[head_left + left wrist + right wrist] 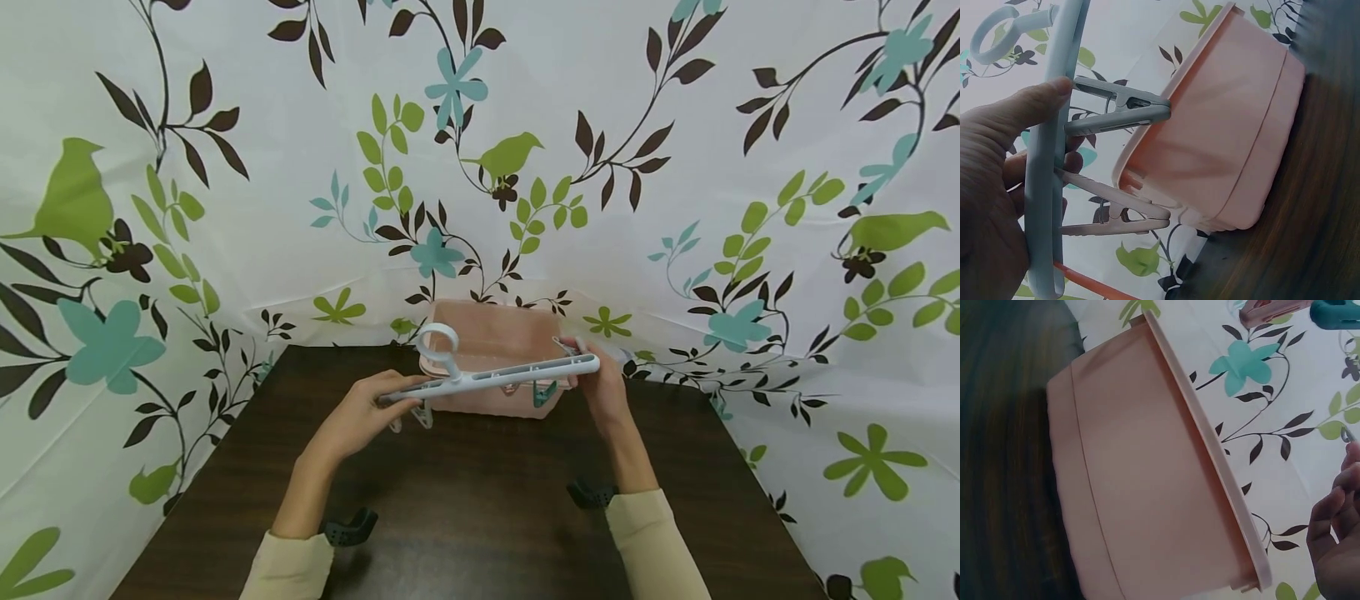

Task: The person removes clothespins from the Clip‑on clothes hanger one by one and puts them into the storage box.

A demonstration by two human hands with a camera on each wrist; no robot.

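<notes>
A pale blue clip hanger (517, 377) with a round hook (438, 340) is held up above a pink plastic basket (495, 404). My left hand (367, 412) grips its left part, thumb on the near side and fingers behind. Close to that hand hang a grey-blue clip (1122, 109) and a pale pink clip (1119, 209). A teal clip (543, 393) hangs farther right. At the hanger's right end, my right hand (606, 387) pinches a small grey clip (564, 345) with curled fingers, partly hidden by the hanger.
Under the basket is a dark wooden table (450, 500), backed by a white cloth (525, 250) patterned with leaves and birds. Black wrist mounts (352, 527) show at both wrists. An orange-red strip (1094, 284) crosses the bottom of the left wrist view.
</notes>
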